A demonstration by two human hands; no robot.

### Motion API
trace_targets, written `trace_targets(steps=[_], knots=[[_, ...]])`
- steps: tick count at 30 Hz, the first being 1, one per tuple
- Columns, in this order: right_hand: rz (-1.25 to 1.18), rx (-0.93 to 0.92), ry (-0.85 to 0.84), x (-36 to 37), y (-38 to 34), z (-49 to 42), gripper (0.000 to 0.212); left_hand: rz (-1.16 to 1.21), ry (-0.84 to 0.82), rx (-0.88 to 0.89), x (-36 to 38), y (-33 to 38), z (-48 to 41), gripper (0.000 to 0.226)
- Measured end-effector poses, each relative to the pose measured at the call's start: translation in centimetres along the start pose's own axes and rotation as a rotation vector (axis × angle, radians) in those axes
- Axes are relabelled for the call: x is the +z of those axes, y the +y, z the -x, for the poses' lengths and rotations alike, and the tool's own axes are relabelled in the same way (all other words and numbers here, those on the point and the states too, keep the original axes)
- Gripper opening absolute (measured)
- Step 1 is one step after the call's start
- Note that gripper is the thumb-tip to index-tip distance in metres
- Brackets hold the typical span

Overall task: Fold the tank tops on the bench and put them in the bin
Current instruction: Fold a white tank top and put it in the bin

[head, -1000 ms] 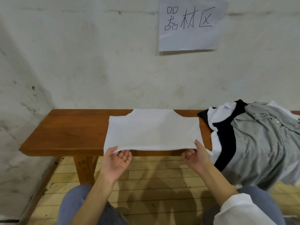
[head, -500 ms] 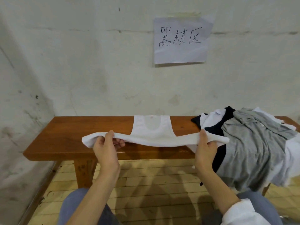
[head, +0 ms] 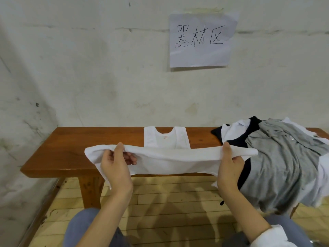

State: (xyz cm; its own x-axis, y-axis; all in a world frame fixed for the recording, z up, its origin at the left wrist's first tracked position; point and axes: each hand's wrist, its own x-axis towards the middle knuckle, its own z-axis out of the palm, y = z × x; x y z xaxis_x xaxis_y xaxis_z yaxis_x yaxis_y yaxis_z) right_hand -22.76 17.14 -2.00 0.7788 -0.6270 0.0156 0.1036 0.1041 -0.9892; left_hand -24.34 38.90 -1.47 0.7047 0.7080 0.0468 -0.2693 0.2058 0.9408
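A white tank top (head: 170, 157) lies across the middle of the wooden bench (head: 71, 148), its straps and neckline toward the wall. Its near hem is lifted off the bench. My left hand (head: 115, 166) grips the hem near its left corner, thumb on top. My right hand (head: 229, 164) grips the hem near the right corner the same way. The raised edge hangs stretched between both hands. No bin is in view.
A pile of tank tops (head: 277, 157), grey, white and black, covers the bench's right end and hangs over its front edge. A paper sign (head: 201, 40) is taped to the wall behind. My knees (head: 85, 227) are close to the bench over the wooden floor.
Both hands took hold of the near hem and lifted it off the bench and toward the wall. The straps and neckline, hidden one second ago, now show.
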Motion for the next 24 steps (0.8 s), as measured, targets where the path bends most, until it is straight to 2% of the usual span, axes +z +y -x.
trace_targets(steps=[12, 14, 16, 18, 19, 21, 22, 24], knots=[[0.089, 0.044, -0.069, 8.3, 1.9, -8.9, 0.031, -0.005, 0.055, -0.078, 8.0, -4.1, -10.5, 0.014], [0.145, 0.102, -0.12, 10.4, 2.8, -11.5, 0.035, -0.037, 0.015, -0.176, 9.8, -6.3, -13.7, 0.016], [0.161, 0.18, -0.192, 12.0, 4.7, -13.4, 0.035, -0.094, -0.048, -0.353, 10.6, -9.2, -15.7, 0.025], [0.3, 0.251, -0.256, 12.5, 7.3, -13.8, 0.031, -0.275, -0.119, -0.423, 10.3, -12.4, -16.1, 0.023], [0.427, 0.257, -0.304, 12.3, 8.5, -13.2, 0.031, -0.437, -0.179, -0.357, 9.8, -13.9, -15.6, 0.018], [0.688, 0.124, -0.388, 11.6, 10.7, -11.6, 0.027, -0.768, -0.349, -0.108, 8.8, -16.0, -14.3, 0.01], [0.799, 0.025, -0.431, 11.3, 11.3, -10.6, 0.025, -0.919, -0.438, 0.041, 8.4, -16.6, -13.9, 0.012], [1.009, -0.141, -0.529, 10.7, 12.3, -8.5, 0.028, -1.177, -0.643, 0.313, 8.0, -17.2, -13.5, 0.03]])
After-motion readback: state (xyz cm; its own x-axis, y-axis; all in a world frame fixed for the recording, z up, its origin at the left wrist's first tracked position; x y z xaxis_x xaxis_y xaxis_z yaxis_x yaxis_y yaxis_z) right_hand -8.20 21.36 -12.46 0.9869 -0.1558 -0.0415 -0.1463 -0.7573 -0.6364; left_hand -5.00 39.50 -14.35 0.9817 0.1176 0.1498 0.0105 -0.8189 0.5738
